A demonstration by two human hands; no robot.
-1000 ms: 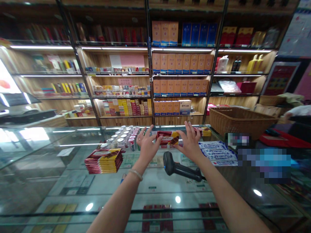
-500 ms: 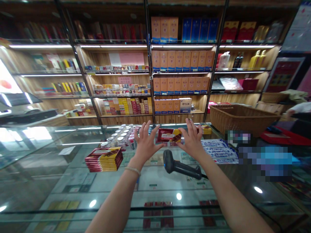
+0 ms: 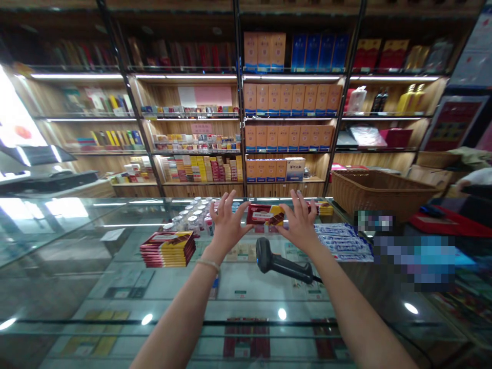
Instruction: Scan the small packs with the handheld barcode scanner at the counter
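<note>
A red and yellow chocolate packet (image 3: pixel 265 214) lies between my two hands above the glass counter. My left hand (image 3: pixel 229 219), a bracelet on its wrist, has its fingers spread, with thumb and index tips at the packet's left end. At the right end is my right hand (image 3: pixel 300 220), also spread, its thumb and index tips near the edge. Whether the fingertips press on the packet is hard to tell. Below the hands a black barcode scanner (image 3: pixel 284 264) rests on the glass. A neat stack of similar packets (image 3: pixel 168 249) sits to the left.
Clear jars with white lids (image 3: pixel 192 219) stand behind the stack. Blue and white packets (image 3: pixel 343 241) lie right of my right hand. Beyond them are a wicker basket (image 3: pixel 380 192) and a red tray (image 3: pixel 446 220). Stocked shelves (image 3: pixel 288 120) line the back wall.
The view has shifted slightly. Both hands remain spread at the packet's ends, with little change in their positions around it.
</note>
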